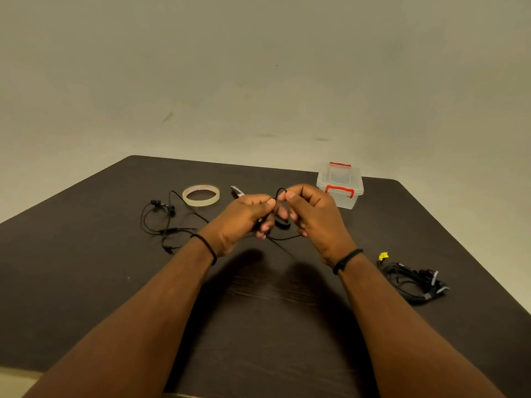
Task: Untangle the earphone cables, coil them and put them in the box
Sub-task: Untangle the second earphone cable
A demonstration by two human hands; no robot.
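Hands pinch cable loop, arching upward.

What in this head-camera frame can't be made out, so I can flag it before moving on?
- Thin black earphone cable in the head view: how much is coiled; the left hand and right hand cover it.
- Small pen-like object: mostly behind the left hand.
- Clear plastic box with red latches: contents too small to tell.
- Black cable bundle with yellow tag: cable count unclear.
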